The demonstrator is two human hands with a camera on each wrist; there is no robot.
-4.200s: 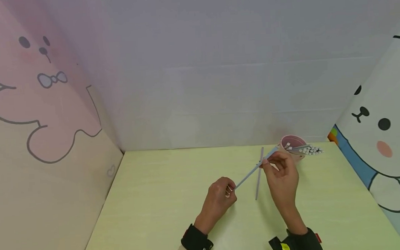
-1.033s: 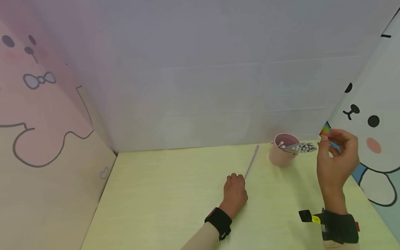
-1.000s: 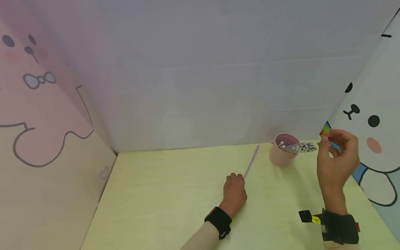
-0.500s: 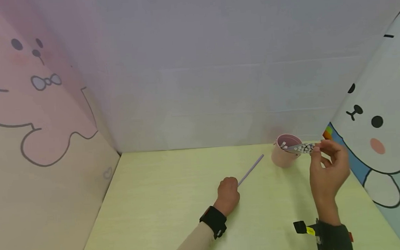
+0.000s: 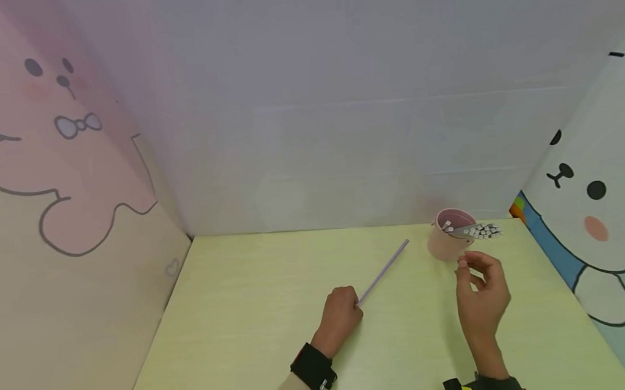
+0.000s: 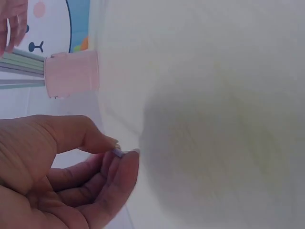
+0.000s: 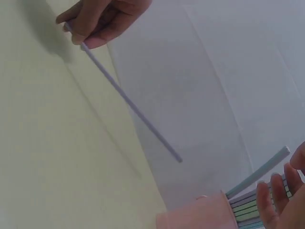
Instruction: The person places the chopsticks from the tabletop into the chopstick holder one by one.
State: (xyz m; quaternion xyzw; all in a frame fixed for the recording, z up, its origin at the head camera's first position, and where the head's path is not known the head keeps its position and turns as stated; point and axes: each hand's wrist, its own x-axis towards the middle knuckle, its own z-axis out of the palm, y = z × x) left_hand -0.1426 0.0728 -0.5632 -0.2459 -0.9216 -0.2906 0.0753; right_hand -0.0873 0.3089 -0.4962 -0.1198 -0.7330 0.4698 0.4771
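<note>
My left hand (image 5: 341, 314) pinches the near end of a thin purple stick (image 5: 384, 271) between thumb and fingertips. The stick slants up and away to the right, raised off the table; its shadow lies apart from it in the right wrist view. Only a bit of the stick's end (image 6: 117, 152) shows in the left wrist view. My right hand (image 5: 482, 295) hovers in front of a pink bucket (image 5: 442, 248), fingers loosely bent, with nothing visible in them. Pastel sticks (image 5: 481, 231) lean out of the bucket to the right, pale ends showing.
The pale yellow table (image 5: 253, 280) meets a plain whitish backdrop (image 5: 310, 160) at its far edge. Side panels with cartoon animals stand left (image 5: 93, 165) and right (image 5: 612, 250). The bucket stands near the back right.
Earlier both hands held a light blue stick; it has left them. Since then my left hand has picked up the purple stick and drawn it nearer. My right hand has moved left and nearer.
</note>
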